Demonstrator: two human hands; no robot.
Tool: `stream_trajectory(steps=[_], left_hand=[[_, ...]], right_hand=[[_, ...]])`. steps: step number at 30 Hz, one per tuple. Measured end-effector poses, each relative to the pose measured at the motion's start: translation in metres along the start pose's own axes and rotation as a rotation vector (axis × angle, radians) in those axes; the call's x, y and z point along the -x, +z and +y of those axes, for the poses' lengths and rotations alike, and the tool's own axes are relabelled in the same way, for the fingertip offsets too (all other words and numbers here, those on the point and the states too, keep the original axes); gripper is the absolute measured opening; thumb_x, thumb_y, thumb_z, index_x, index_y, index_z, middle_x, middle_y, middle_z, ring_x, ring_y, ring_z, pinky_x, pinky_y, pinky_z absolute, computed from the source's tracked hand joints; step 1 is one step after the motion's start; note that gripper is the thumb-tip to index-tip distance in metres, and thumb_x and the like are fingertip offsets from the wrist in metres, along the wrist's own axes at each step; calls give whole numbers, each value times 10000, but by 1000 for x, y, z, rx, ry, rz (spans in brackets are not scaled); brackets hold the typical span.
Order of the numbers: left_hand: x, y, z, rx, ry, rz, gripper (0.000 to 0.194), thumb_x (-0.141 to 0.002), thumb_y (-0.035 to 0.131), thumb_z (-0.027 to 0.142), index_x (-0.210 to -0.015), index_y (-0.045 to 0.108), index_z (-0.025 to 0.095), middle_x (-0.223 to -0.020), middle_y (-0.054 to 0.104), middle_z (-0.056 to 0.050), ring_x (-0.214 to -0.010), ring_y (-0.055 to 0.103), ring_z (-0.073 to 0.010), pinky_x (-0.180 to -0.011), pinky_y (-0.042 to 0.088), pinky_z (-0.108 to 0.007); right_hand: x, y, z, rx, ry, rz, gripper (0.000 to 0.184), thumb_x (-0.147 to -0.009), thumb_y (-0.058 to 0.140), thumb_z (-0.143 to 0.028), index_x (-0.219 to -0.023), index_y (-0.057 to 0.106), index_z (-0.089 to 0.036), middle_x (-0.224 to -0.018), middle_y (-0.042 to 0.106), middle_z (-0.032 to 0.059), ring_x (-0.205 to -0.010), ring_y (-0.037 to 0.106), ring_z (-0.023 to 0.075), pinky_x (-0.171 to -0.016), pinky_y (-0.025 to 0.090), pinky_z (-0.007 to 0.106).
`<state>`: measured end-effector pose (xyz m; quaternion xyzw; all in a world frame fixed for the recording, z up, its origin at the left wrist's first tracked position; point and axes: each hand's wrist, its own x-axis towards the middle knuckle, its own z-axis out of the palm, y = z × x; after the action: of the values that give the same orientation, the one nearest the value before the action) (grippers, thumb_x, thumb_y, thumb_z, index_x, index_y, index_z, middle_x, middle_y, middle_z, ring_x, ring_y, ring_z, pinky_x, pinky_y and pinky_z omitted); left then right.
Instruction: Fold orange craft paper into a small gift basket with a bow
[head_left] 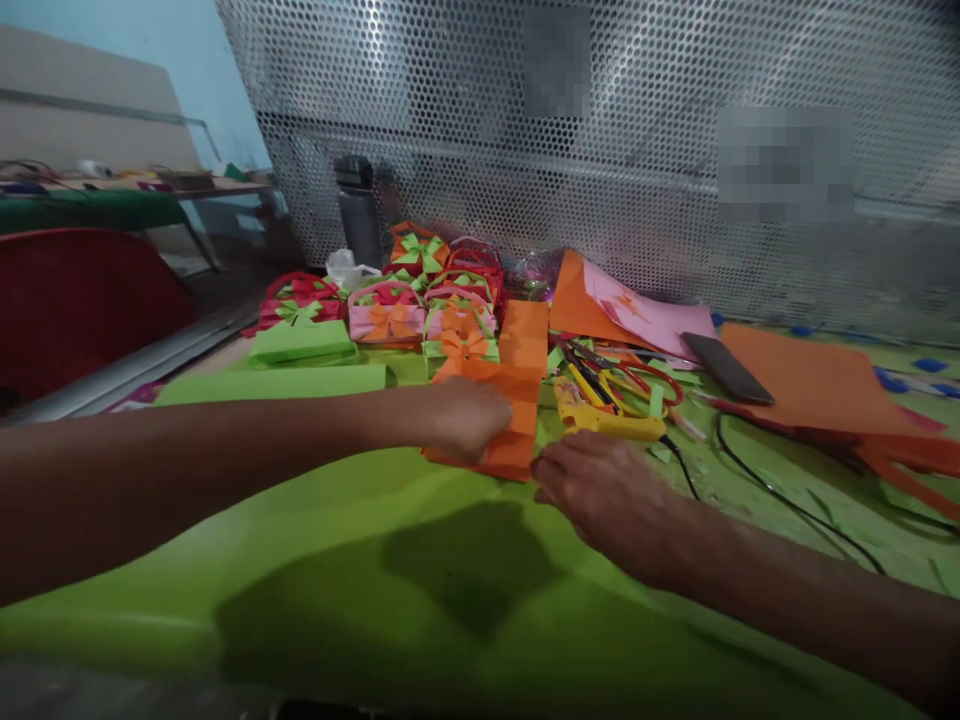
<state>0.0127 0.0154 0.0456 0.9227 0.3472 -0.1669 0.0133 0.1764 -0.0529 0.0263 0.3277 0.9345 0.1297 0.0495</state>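
A folded sheet of orange paper [517,400] lies on the green tabletop in front of me, with crease lines across it. My left hand [472,415] reaches over it from the left, its fingers curled and pressed onto the sheet. At the paper's near right corner is my right hand [592,490], fingers drawn together and bent downward; whatever its fingertips pinch is hidden. Just beyond that hand lies a yellow glue gun [607,420] with a black cord. Red-handled and yellow-handled scissors [637,385] rest behind it.
Several small paper baskets with bows [390,315] stand at the back left, near a dark bottle [358,210]. Pink paper [645,310], a phone [726,368] and orange sheets [810,370] lie to the right. A perforated metal panel [465,110] rises behind the table.
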Motion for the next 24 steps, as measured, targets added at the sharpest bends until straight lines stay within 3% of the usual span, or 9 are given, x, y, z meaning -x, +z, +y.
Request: stream_trajectory(steps=[4,10,14,18,21,24], left_hand=[[6,5,0,-15,11,103,88,-678,542,137,-732,612,139,-691,638,-68,-643,588,-205,-497,350,-255],[15,27,-2,-41,37,280,105,-765,473,152,-817,564,147,-714,622,-60,-652,572,-207,-524,334,-285],[20,44,0,-68,40,358,135,-799,434,143,-894,529,143,-696,590,-57,-657,541,-216,-571,336,-321],[23,43,10,-136,22,474,171,-744,491,107,-908,512,151,-765,565,-61,-736,510,-242,-630,338,-361],[26,39,20,-264,44,611,117,-807,450,116,-889,525,152,-809,551,-66,-773,489,-236,-620,327,-354],[30,43,28,-340,82,680,157,-858,395,134,-835,548,158,-760,544,-52,-719,483,-209,-581,310,-343]], right_hand=[[0,13,-6,95,-115,-23,159,-688,564,-41,-791,637,-138,-744,630,61,-649,565,185,-510,370,296],[-7,21,-7,152,-118,60,145,-685,555,-33,-707,624,-158,-658,603,54,-609,548,189,-437,326,285],[-6,22,-7,130,-125,48,138,-661,548,-29,-684,601,-154,-657,597,65,-611,533,193,-439,310,293],[-8,27,-7,90,-76,79,140,-673,521,-32,-716,579,-152,-649,572,61,-612,495,181,-464,295,293],[-11,35,-5,44,-24,153,210,-677,474,-9,-806,573,-141,-719,581,65,-643,473,171,-485,285,287],[-13,43,-4,-37,2,215,179,-680,451,-14,-737,550,-152,-711,560,57,-641,453,164,-480,261,287]])
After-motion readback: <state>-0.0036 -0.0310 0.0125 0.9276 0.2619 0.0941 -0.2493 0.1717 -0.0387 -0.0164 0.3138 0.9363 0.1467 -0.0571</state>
